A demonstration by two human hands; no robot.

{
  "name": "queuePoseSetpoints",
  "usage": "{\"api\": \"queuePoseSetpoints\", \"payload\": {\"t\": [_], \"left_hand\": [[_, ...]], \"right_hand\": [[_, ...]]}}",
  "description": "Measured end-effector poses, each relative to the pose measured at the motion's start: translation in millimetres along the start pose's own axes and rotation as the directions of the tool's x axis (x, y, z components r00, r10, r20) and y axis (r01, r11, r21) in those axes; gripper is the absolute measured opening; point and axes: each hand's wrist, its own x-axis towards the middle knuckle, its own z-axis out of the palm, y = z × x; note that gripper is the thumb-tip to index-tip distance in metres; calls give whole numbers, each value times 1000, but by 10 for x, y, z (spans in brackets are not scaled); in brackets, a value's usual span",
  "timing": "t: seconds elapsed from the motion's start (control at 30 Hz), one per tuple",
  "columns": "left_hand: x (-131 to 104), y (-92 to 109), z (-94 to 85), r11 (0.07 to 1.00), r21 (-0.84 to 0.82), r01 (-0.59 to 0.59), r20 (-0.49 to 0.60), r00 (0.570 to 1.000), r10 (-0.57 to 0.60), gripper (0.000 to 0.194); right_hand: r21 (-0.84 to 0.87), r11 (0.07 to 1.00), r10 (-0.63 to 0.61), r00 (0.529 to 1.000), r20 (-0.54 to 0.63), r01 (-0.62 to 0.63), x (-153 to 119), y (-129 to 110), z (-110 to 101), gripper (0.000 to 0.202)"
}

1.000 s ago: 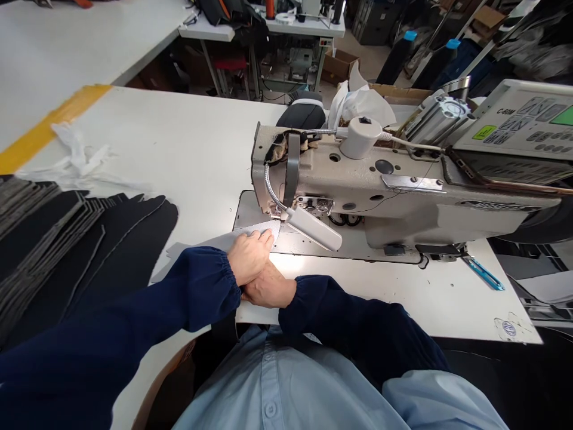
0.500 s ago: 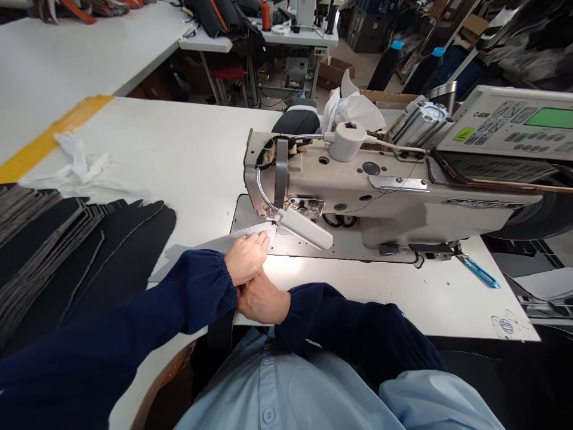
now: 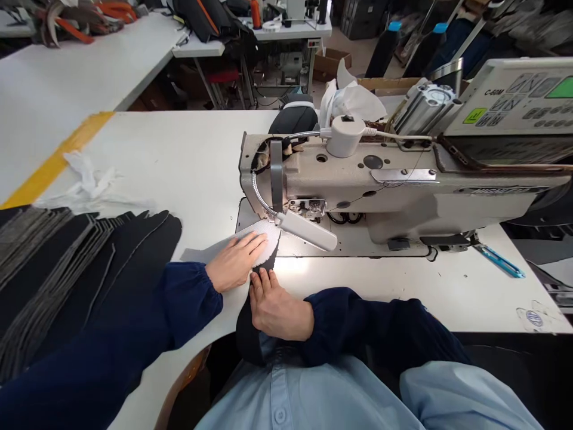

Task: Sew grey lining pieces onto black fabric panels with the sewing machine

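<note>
My left hand (image 3: 236, 260) lies with fingers spread on a light grey mesh piece (image 3: 269, 234) beside the sewing machine's needle area. Under the mesh, a black fabric piece (image 3: 248, 334) runs down over the table's front edge. My right hand (image 3: 278, 304) rests palm down on that black piece, its fingers extended and just below my left hand. The sewing machine (image 3: 331, 179) has a white lamp (image 3: 308, 231) that hangs over the needle area and hides the needle.
Stacked black fabric pieces (image 3: 129, 263) cover the table's left side, with white scraps (image 3: 92, 179) behind them. A blue cutter (image 3: 499, 261) lies at the right. The control panel (image 3: 514, 107) stands at the back right.
My hands have moved apart; both were closed near the fabric and now lie flatter with fingers spread. More of the mesh and the black piece shows. The view has shifted slightly.
</note>
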Motion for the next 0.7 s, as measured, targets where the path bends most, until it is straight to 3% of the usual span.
{"api": "queuePoseSetpoints", "payload": {"t": [0.33,0.7], "left_hand": [[66,266,267,990,-4,142,-166,976,-141,55],[366,265,213,964,-61,258,-226,937,-265,47]], "right_hand": [[-81,997,-14,1000,19,16,-43,7,-77,42],[-8,999,-42,996,79,43,-75,158,-181,42]]}}
